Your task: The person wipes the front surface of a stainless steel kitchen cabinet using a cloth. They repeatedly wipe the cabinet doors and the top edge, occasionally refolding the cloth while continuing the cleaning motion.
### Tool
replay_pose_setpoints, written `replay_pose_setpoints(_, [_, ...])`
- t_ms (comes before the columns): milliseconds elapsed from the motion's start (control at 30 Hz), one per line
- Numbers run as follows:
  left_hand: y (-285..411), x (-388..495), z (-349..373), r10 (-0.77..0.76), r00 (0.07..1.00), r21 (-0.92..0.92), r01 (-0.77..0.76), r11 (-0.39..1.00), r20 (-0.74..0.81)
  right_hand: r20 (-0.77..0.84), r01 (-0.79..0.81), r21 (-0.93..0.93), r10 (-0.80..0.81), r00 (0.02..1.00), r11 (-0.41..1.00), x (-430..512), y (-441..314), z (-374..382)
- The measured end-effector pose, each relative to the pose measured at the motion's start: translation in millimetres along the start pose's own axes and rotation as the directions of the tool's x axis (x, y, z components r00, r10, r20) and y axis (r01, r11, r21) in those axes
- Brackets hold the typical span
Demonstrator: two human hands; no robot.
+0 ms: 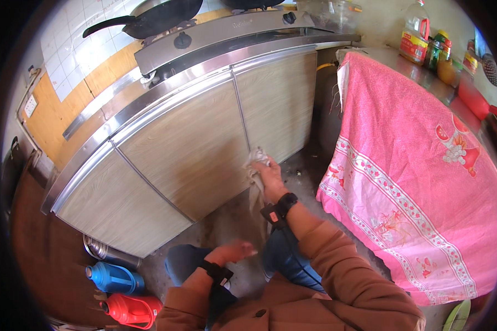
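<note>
My right hand (272,176) grips a crumpled, off-white cleaning rag (256,165) against or just before the wood-grain cabinet door (275,99) under the stove. The rag's loose end hangs down below my fingers, near my right knee. Over my left knee, my left hand (237,250) is blurred, with its fingers partly curled; I see nothing in it. A second wood-grain cabinet door (186,140) lies to the left, and a narrow metal strip (242,111) runs between the two doors.
A gas stove (227,33) carries a black wok (163,18) whose handle sticks out left. A pink patterned cloth (401,124) drapes over the counter at right. Blue (116,278) and red (132,310) thermos flasks stand at lower left. Bottles, one a plastic oil jug (414,39), crowd the right counter.
</note>
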State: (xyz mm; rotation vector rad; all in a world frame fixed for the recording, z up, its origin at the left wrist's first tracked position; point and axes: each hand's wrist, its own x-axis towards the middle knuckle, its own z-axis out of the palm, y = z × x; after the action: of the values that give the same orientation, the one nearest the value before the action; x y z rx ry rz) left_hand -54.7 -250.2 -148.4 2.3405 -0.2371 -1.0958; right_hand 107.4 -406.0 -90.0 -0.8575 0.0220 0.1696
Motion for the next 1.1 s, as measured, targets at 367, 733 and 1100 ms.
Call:
replay_pose_setpoints(367, [-8.8, 7.0, -79.0, 0.093, 0.96, -0.302, -0.174, 0.937, -0.264, -0.048, 0.382, -0.222, -0.402, 0.914, 0.897, 99.4, -145.9, 9.8])
replay_pose_setpoints(733, [-37.7, 47.8, -68.5, 0.251, 0.929, -0.16, -0.301, 0.94, -0.273, -0.137, 0.61, -0.409, -0.706, 0.695, 0.679, 258.2, -243.9, -12.2])
replay_pose_setpoints(1100, [-56.5, 35.6, -86.9, 0.162, 0.932, -0.048, -0.187, 0.981, -0.325, -0.05, 0.565, -0.726, -0.85, 0.525, 0.392, 341.9, -288.5, -39.5])
